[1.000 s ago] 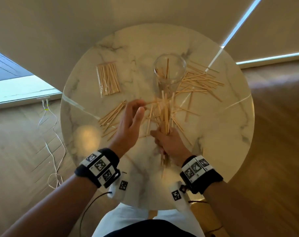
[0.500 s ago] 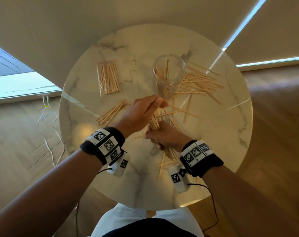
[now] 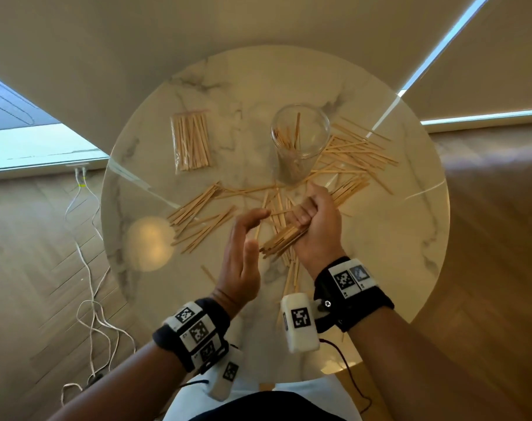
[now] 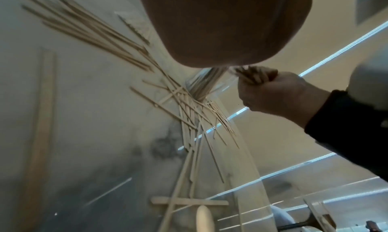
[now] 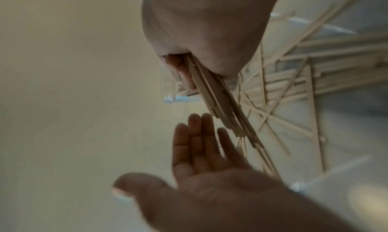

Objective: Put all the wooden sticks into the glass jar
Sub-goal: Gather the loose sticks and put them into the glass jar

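Note:
A clear glass jar [image 3: 299,138] stands upright at the back middle of the round marble table [image 3: 410,238] with a few wooden sticks inside. My right hand [image 3: 314,221] grips a bundle of wooden sticks [image 3: 281,240] in its fist, lifted just in front of the jar; the bundle [image 5: 222,102] pokes out below the palm. My left hand [image 3: 243,238] is open beside the bundle's lower ends, palm facing them, fingers straight [image 5: 201,142]. Loose sticks [image 3: 355,153] lie right of the jar, more loose sticks [image 3: 197,217] at the centre left.
A clear packet of sticks [image 3: 191,142] lies at the back left of the table. A few single sticks [image 3: 290,275] lie near the front edge. White cables [image 3: 88,268] trail over the wooden floor on the left.
My right hand has raised the bundle off the table and tilted it, moving toward the jar. My left hand has drawn back from over the sticks and now stands open beside the bundle's ends.

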The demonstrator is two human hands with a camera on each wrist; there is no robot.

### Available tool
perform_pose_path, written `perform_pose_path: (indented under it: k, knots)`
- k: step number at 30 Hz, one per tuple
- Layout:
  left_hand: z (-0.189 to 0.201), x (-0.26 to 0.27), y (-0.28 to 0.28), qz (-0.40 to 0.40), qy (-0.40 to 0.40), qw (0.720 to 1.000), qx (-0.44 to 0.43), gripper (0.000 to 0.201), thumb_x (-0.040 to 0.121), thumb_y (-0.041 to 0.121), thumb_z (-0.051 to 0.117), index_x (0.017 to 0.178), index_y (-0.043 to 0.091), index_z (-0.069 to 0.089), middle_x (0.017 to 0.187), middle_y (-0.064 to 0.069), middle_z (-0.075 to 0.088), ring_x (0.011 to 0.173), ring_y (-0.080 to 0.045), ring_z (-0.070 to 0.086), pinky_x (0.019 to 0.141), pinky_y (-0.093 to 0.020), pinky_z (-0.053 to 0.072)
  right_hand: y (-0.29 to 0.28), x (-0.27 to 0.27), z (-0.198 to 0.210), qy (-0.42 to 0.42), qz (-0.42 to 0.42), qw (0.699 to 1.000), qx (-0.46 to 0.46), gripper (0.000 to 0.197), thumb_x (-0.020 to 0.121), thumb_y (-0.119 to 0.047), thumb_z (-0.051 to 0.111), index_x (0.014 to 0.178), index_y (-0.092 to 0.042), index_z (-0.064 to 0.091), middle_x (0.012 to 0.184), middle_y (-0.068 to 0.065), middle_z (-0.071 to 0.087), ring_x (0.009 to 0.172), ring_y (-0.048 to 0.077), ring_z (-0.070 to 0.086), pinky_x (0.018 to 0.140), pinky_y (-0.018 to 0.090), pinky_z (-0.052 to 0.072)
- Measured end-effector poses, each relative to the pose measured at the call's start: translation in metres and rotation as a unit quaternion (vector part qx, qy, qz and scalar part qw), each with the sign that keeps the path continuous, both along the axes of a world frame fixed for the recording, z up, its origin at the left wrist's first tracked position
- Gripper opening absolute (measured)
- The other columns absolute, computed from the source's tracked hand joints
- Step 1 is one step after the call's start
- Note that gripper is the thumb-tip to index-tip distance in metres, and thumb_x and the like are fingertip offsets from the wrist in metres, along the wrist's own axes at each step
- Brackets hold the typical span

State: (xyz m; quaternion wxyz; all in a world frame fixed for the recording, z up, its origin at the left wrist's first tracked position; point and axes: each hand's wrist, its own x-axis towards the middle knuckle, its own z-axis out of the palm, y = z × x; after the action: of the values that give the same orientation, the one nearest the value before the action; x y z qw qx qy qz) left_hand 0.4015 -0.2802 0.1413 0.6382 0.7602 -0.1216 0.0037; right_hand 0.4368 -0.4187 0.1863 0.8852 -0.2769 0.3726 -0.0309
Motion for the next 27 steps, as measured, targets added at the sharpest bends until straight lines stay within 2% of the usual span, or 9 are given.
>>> perform_pose_path:
  k: [5,8,11,14,17,19,21,23,27]
  knots:
    - [0.008,0.01,-0.023,0.013,0.004,1.0,-0.009,0.074,0.106,0.063,0.025,0.132,0.0,0.054,0.127,-0.012,0.062,0.122,-0.029,0.06,0.105,-0.049,0.049,0.011,-0.007,-0.002,0.038,0.043,0.997,0.056,0.045,0.1,-0.018,0.057,0.061,-0.022,0.037,0.047,-0.006,0.028,0.039,0.008,0.029,0.04,0.022,0.032]
    - [0.012,0.028,-0.017,-0.023,-0.024,0.999,0.014,0.057,0.108,0.054,0.033,0.129,0.005,0.055,0.125,-0.01,0.063,0.119,-0.023,0.061,0.102,-0.043,0.05,-0.017,0.007,0.007,0.002,0.089,0.996,-0.017,0.045,0.101,-0.022,0.058,0.059,-0.022,0.042,0.048,-0.006,0.032,0.039,0.009,0.033,0.042,0.024,0.034]
    - [0.019,0.073,-0.012,-0.024,-0.095,0.99,0.103,0.04,0.102,0.028,0.053,0.127,-0.003,0.054,0.124,-0.016,0.06,0.117,-0.021,0.058,0.103,-0.043,0.051,-0.048,0.038,0.029,-0.046,0.115,0.982,-0.143,0.046,0.1,-0.026,0.061,0.058,-0.024,0.044,0.051,-0.005,0.036,0.044,0.012,0.036,0.046,0.027,0.035]
    - [0.029,0.127,-0.018,-0.057,-0.101,0.977,0.18,0.073,0.091,0.036,0.071,0.142,-0.007,0.042,0.142,-0.022,0.046,0.132,-0.025,0.046,0.117,-0.031,0.04,-0.065,0.082,0.058,-0.115,0.094,0.963,-0.224,0.044,0.1,-0.025,0.063,0.061,-0.023,0.044,0.051,-0.003,0.041,0.048,0.017,0.042,0.051,0.03,0.04]
    - [0.035,0.162,-0.033,-0.139,-0.027,0.961,0.237,0.117,0.075,0.048,0.089,0.16,0.008,0.019,0.16,-0.014,0.027,0.148,-0.024,0.031,0.123,-0.031,0.028,-0.067,0.121,0.074,-0.185,0.082,0.936,-0.289,0.04,0.1,-0.017,0.063,0.065,-0.022,0.044,0.049,-0.006,0.044,0.05,0.016,0.043,0.057,0.033,0.043]
    - [0.034,0.173,-0.044,-0.172,0.013,0.952,0.252,0.13,0.069,0.051,0.091,0.163,0.012,0.011,0.165,-0.01,0.022,0.152,-0.02,0.026,0.121,-0.028,0.024,-0.063,0.136,0.072,-0.193,0.098,0.917,-0.335,0.039,0.099,-0.016,0.064,0.065,-0.021,0.046,0.049,-0.006,0.044,0.05,0.015,0.043,0.058,0.032,0.045]
    - [0.029,0.179,-0.049,-0.168,0.02,0.954,0.247,0.128,0.067,0.053,0.092,0.163,0.014,0.016,0.164,-0.006,0.028,0.148,-0.014,0.031,0.119,-0.022,0.029,-0.06,0.144,0.063,-0.181,0.139,0.888,-0.4,0.039,0.099,-0.017,0.065,0.064,-0.022,0.048,0.05,-0.005,0.046,0.05,0.016,0.046,0.059,0.032,0.047]
    - [0.023,0.181,-0.049,-0.143,0.01,0.96,0.239,0.119,0.066,0.05,0.093,0.159,0.018,0.027,0.158,-0.003,0.038,0.136,-0.004,0.036,0.108,-0.009,0.032,-0.06,0.145,0.053,-0.14,0.224,0.833,-0.486,0.037,0.098,-0.023,0.067,0.064,-0.022,0.053,0.053,-0.005,0.054,0.054,0.017,0.056,0.063,0.034,0.052]
    - [0.016,0.182,-0.044,-0.138,-0.005,0.973,0.183,0.106,0.067,0.042,0.095,0.153,0.022,0.037,0.148,0.007,0.048,0.129,-0.006,0.051,0.104,-0.024,0.048,-0.07,0.14,0.05,-0.092,0.42,0.691,-0.581,0.019,0.093,-0.037,0.07,0.084,-0.022,0.064,0.083,-0.002,0.072,0.082,0.015,0.072,0.081,0.037,0.06]
